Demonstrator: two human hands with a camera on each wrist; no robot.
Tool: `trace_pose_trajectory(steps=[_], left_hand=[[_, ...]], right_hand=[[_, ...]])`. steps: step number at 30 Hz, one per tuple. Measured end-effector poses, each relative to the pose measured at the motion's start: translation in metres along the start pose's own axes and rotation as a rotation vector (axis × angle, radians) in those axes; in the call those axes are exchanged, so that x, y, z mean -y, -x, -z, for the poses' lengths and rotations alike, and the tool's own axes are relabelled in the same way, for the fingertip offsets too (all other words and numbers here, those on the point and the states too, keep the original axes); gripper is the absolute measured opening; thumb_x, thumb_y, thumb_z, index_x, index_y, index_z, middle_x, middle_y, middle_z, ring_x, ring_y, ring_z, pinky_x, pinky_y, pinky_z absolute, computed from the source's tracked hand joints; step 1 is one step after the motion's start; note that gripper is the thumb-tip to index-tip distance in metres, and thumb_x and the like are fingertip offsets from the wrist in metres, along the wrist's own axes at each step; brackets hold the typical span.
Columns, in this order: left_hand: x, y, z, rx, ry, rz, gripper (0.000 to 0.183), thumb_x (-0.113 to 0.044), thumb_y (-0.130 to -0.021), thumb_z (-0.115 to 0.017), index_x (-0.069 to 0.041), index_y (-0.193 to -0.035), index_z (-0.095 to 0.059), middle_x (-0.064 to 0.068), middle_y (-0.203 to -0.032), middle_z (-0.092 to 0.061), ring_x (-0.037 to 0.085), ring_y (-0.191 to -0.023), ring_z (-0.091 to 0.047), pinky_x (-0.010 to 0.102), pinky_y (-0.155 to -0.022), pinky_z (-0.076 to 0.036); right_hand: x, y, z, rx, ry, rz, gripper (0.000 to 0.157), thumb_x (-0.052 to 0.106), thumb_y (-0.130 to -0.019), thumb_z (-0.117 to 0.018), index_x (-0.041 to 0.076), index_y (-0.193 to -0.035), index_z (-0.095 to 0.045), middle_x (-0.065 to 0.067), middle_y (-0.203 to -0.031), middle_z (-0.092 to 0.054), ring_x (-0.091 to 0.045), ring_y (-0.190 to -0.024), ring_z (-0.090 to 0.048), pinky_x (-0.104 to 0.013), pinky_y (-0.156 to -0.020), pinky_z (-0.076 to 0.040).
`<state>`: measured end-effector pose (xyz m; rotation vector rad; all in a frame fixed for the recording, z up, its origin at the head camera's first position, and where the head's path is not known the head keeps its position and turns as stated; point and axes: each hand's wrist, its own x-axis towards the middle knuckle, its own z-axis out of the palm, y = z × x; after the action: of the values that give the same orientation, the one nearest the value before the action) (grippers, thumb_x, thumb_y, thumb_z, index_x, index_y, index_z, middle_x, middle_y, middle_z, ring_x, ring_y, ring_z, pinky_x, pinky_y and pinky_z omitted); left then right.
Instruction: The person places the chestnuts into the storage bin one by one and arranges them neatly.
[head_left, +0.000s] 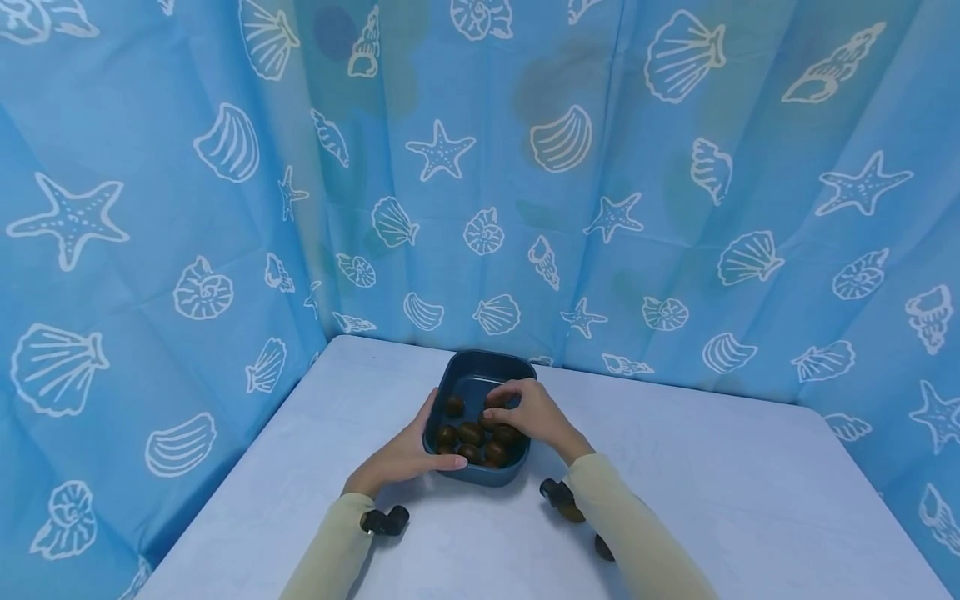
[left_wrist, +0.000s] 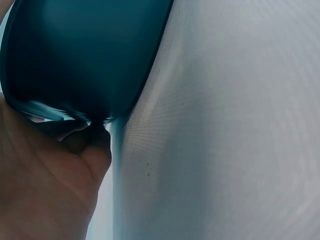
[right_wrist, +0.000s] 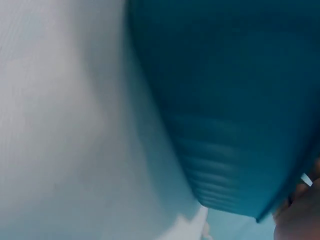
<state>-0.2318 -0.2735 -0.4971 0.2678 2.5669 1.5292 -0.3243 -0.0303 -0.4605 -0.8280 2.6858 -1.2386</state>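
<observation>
A dark blue rectangular tub (head_left: 480, 477) stands on the white table, with several dark brown, egg-shaped fruits (head_left: 471, 433) gathered mostly in its near half. My left hand (head_left: 408, 454) grips the tub's left wall, thumb over the near rim; in the left wrist view the hand (left_wrist: 50, 175) is against the tub wall (left_wrist: 85, 55). Reaching over the right rim, my right hand (head_left: 528, 412) pinches one brown fruit between thumb and fingers inside the tub, the fruit mostly hidden by them. The right wrist view is filled largely by the tub's outer wall (right_wrist: 230, 100).
Beside the right sleeve, two more brown fruits lie on the white table (head_left: 720, 483): one fruit (head_left: 572, 513) partly behind the wrist camera (head_left: 555, 492), another fruit (head_left: 603, 547) nearer. A blue shell-patterned curtain (head_left: 480, 183) hangs behind the table and along its left side.
</observation>
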Motion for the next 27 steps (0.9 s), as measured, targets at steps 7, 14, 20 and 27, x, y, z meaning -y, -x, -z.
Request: trace_pose_trajectory(steps=[7, 14, 20, 27], left_hand=[[-0.003, -0.001, 0.0, -0.01, 0.005, 0.009, 0.126, -0.05, -0.079, -0.085, -0.038, -0.166, 0.005, 0.0, -0.176, -0.012, 0.035, -0.161, -0.021, 0.071, -0.124, -0.022], [-0.006, 0.0, 0.0, -0.004, -0.006, 0.019, 0.127, -0.05, -0.08, -0.085, -0.034, -0.167, 0.006, 0.001, -0.177, -0.007, 0.035, -0.162, -0.016, 0.07, -0.125, -0.021], [-0.002, 0.001, -0.001, -0.012, -0.017, 0.05, 0.128, -0.052, -0.079, -0.085, -0.033, -0.167, 0.006, 0.003, -0.177, -0.006, 0.037, -0.162, -0.015, 0.071, -0.125, -0.021], [-0.002, 0.001, -0.002, -0.021, -0.035, 0.058, 0.128, -0.055, -0.078, -0.085, -0.035, -0.167, 0.005, 0.002, -0.177, -0.007, 0.038, -0.162, -0.015, 0.072, -0.124, -0.022]], right_hand=[[-0.001, 0.02, 0.038, -0.027, -0.007, 0.025, 0.03, 0.028, -0.093, -0.078, 0.011, -0.118, -0.077, -0.005, -0.118, -0.076, -0.029, -0.115, -0.065, -0.057, -0.108, -0.05], [-0.011, 0.056, 0.078, -0.096, 0.045, -0.033, 0.03, 0.031, -0.095, -0.076, 0.015, -0.12, -0.076, -0.007, -0.124, -0.075, -0.027, -0.114, -0.063, -0.06, -0.106, -0.05], [-0.023, 0.094, 0.098, -0.114, 0.1, -0.055, 0.027, 0.03, -0.094, -0.077, 0.018, -0.118, -0.076, -0.004, -0.121, -0.076, -0.023, -0.109, -0.065, -0.053, -0.102, -0.053], [-0.033, 0.129, 0.102, -0.128, 0.118, -0.079, 0.028, 0.031, -0.093, -0.079, 0.018, -0.118, -0.076, -0.001, -0.115, -0.077, -0.018, -0.104, -0.065, -0.049, -0.098, -0.055]])
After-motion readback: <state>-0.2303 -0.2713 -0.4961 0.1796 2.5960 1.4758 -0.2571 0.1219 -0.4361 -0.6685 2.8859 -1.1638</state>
